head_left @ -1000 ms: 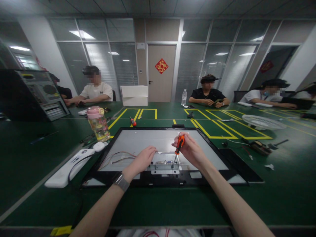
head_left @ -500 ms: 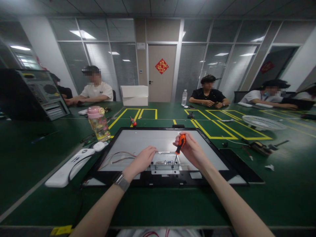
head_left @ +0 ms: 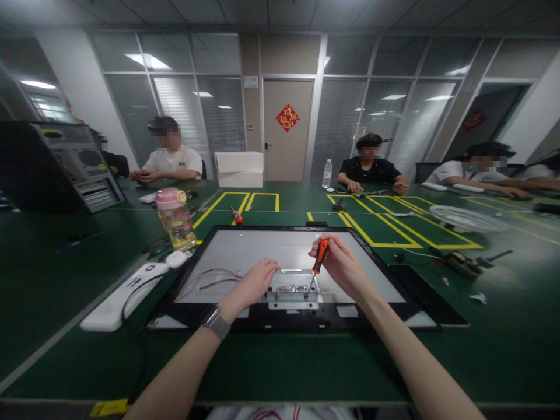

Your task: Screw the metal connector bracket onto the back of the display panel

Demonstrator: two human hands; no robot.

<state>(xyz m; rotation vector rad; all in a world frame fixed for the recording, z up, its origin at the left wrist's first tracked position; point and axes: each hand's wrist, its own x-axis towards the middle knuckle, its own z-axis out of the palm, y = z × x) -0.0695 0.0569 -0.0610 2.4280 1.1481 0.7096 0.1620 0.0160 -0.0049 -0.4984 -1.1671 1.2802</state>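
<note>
A black-framed display panel (head_left: 245,242) lies flat before me with its grey back up. At its near middle sits a metal bracket (head_left: 280,304) with connectors and a circuit board. My left hand (head_left: 258,280) curls over the bracket's left end, its fingers together; the fingertips are partly hidden. My right hand (head_left: 343,265) is closed around an orange-and-black screwdriver (head_left: 322,254), held nearly upright with a slight tilt. The blade points down at the bracket's right part, where its tip meets a screw spot. Thin cables (head_left: 210,279) lie on the panel to the left.
Left of the panel are a white power strip (head_left: 125,300) and a pink-lidded bottle (head_left: 175,221). A black computer case (head_left: 56,169) stands farther left. To the right lie a dark flat slab (head_left: 426,294) and a caliper-like tool (head_left: 464,261). Several people sit across the table.
My hands and the screwdriver have hardly moved. Across the table, the person in black has spread their hands apart over a thin board on the table.
</note>
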